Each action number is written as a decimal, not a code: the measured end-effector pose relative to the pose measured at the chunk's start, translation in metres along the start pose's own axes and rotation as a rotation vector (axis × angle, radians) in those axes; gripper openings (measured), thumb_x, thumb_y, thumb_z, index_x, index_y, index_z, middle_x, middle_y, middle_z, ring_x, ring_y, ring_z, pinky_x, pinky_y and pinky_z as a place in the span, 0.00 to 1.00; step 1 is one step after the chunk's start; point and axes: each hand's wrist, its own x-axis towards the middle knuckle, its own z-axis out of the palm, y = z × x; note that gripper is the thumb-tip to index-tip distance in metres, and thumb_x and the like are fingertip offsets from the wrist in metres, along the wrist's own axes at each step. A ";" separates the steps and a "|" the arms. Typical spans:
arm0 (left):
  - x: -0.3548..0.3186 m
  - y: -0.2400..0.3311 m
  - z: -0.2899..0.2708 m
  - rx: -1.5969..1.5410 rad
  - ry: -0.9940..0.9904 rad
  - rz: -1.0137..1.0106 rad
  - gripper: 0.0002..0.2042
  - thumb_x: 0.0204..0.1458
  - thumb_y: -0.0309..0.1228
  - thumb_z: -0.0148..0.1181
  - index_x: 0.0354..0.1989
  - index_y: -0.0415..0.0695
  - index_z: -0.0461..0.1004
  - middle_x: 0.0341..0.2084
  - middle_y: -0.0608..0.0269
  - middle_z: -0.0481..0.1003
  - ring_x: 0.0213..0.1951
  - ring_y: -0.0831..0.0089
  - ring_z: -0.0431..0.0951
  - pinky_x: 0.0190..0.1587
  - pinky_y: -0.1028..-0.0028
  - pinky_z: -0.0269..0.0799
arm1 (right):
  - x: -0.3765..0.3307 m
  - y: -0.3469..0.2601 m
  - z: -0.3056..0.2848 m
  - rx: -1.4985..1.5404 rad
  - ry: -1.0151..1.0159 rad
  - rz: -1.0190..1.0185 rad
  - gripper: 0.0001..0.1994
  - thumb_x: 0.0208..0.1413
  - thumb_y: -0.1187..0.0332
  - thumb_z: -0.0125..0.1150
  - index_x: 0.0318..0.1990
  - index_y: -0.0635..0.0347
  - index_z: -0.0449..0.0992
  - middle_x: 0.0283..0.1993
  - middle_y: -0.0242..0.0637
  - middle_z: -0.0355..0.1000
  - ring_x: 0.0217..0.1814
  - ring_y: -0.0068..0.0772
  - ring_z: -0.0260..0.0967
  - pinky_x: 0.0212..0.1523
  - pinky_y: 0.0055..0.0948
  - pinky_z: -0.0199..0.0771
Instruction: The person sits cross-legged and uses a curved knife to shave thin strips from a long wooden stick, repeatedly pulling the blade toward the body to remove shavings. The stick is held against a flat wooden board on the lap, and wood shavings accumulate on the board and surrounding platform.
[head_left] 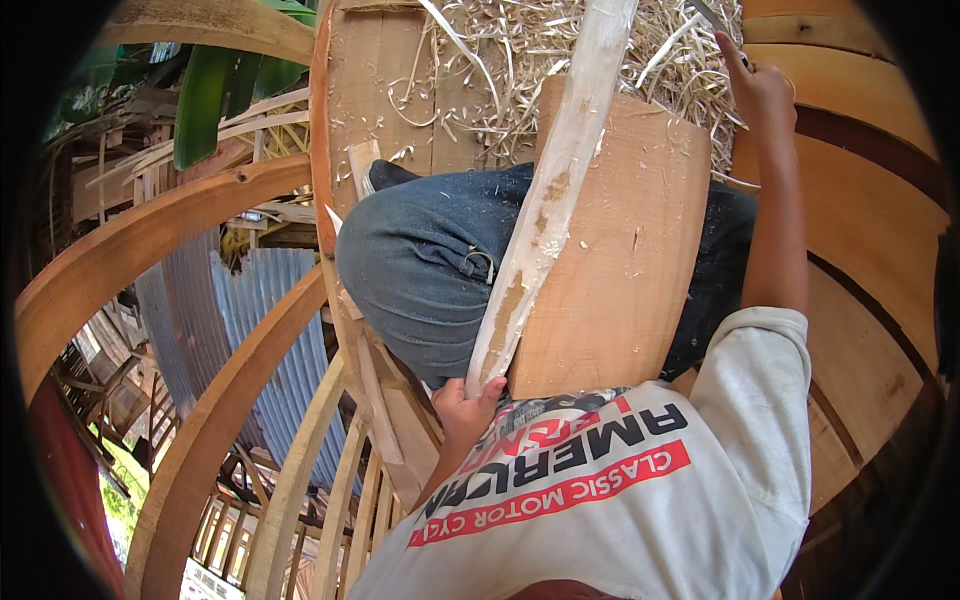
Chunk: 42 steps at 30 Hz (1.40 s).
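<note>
A long pale strip of wood (560, 190) with brown patches slants across my lap. Its near end is held by my left hand (467, 408), the thumb and fingers closed round it close to my shirt. Under the strip, a wide wooden board (625, 255) rests over my legs. Up at the far right, my right hand (764, 100) is closed on the handle of a knife (712, 18) with a thin curved blade, apart from the strip. Part of that blade is cut off by the picture's upper edge.
Curled wood shavings (510, 65) heap up on the plank floor (380, 75) beyond my knees. Curved wooden ribs (215, 395) rise on the left, with corrugated metal sheets (285, 340) beyond them. Broad planks (850, 220) form a wall close by my right arm.
</note>
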 end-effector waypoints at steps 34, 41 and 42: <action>-0.007 -0.011 -0.001 0.003 -0.085 -0.189 0.25 0.43 0.49 0.70 0.19 0.33 0.74 0.12 0.54 0.73 0.17 0.70 0.76 0.22 0.71 0.68 | -0.044 -0.070 0.000 0.188 0.003 -0.538 0.40 0.40 0.23 0.49 0.17 0.60 0.73 0.12 0.36 0.66 0.16 0.35 0.68 0.20 0.35 0.69; -0.006 -0.004 0.003 -0.079 -0.032 -0.139 0.23 0.44 0.46 0.70 0.19 0.33 0.74 0.11 0.56 0.73 0.18 0.76 0.73 0.22 0.73 0.68 | 0.033 -0.081 -0.018 0.148 0.052 -0.345 0.36 0.48 0.33 0.53 0.26 0.67 0.78 0.29 0.57 0.74 0.37 0.58 0.73 0.39 0.47 0.74; -0.007 -0.002 0.005 -0.106 -0.019 -0.136 0.23 0.44 0.46 0.70 0.19 0.33 0.74 0.11 0.56 0.72 0.18 0.77 0.73 0.22 0.73 0.67 | 0.033 -0.080 -0.016 0.140 0.067 -0.337 0.36 0.47 0.33 0.53 0.26 0.67 0.78 0.29 0.58 0.74 0.37 0.58 0.73 0.40 0.47 0.74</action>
